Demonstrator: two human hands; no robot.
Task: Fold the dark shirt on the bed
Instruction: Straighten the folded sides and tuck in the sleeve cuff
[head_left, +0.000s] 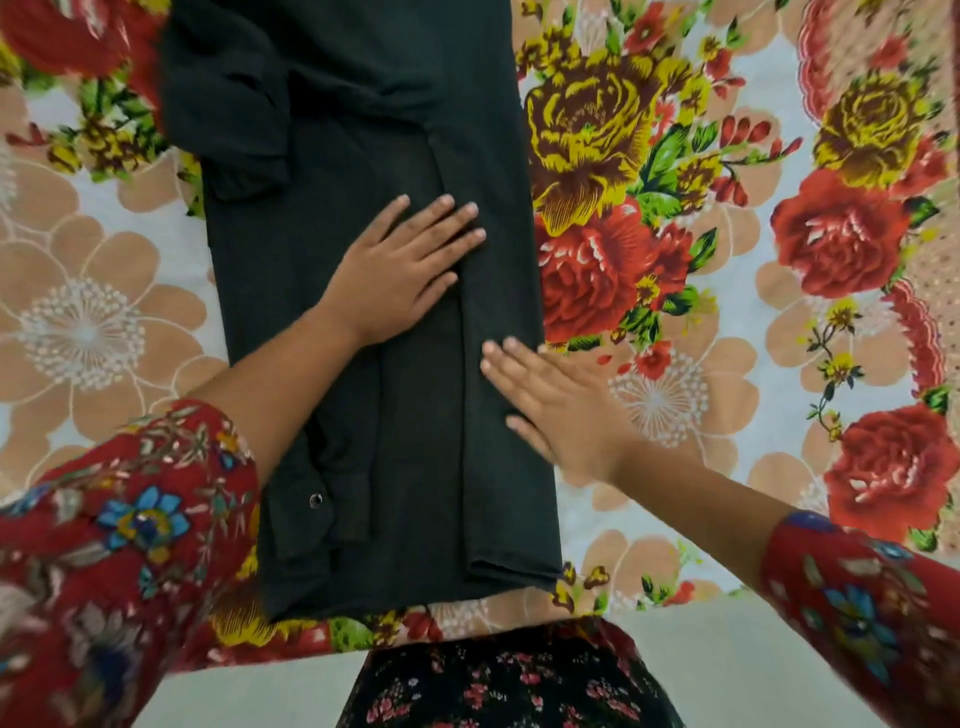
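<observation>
Dark shirt (415, 426) lies on the floral bedsheet (727, 260) as one long, narrow strip, its near end by the bed's edge. Both sides look already turned in over the shirt's middle, and a cuff with a small round button (315, 500) lies along its left part. At the shirt's far end, on the left, a sleeve (228, 104) sits bunched and rumpled, so that end looks unfinished. By my judgement the lengthwise folds are done, and the crosswise folds are left.

The left hand (400, 260) lies flat on the shirt's middle, fingers straight and spread, gripping nothing. The right hand (556, 410) is also flat and empty, with its fingertips on the shirt's right edge and its palm over the bedsheet.

The cloth is matte, thin and soft, with long straight creases and layered edges at the near end.
</observation>
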